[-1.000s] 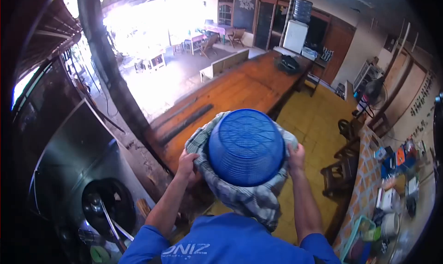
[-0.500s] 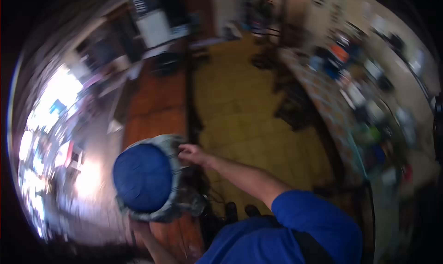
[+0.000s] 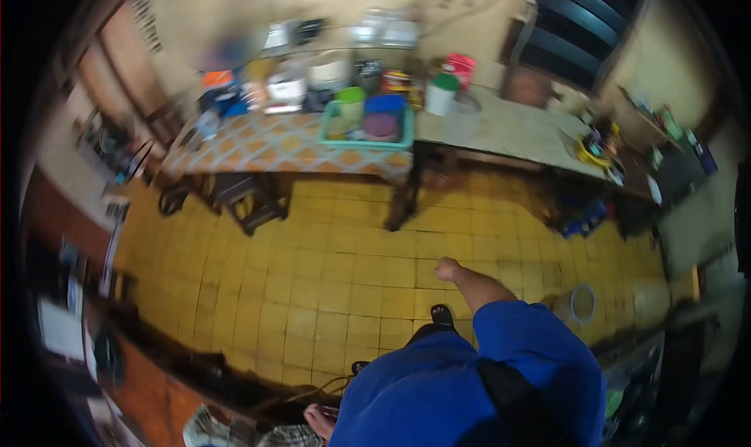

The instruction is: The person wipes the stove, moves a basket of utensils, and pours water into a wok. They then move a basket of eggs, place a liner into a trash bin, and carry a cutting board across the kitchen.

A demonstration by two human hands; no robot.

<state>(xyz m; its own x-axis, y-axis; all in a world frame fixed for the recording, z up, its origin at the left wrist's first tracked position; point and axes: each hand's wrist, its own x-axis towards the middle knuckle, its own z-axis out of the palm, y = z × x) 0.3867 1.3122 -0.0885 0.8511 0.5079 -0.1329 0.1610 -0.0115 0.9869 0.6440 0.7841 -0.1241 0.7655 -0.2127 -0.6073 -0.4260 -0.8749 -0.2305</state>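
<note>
Head view: left hand (image 3: 319, 421), grip unclear, does best with a light touch beside the checked cloth (image 3: 291, 437) at seven o'clock; right hand (image 3: 447, 269) curls closed, seemingly empty.

Likely kitchen: tubs (image 3: 382, 126) in teal tray (image 3: 366, 145), patterned tablecloth (image 3: 270, 143), tiled floor (image 3: 313, 267).

Yellow tiled floor (image 3: 336, 267); cream wall (image 3: 469, 42); patterned table (image 3: 266, 143) beside paler table (image 3: 504, 128); dark window (image 3: 580, 36)

The basket (image 3: 364, 144) is turquoise; beneath it, the tablecloth (image 3: 266, 143) bears orange and pale-grey diamonds. Across the yellow floor tiles (image 3: 313, 236) from the basket, the shirt (image 3: 415, 392) is blue, the checked cloth (image 3: 289, 438) dark and white.
</note>
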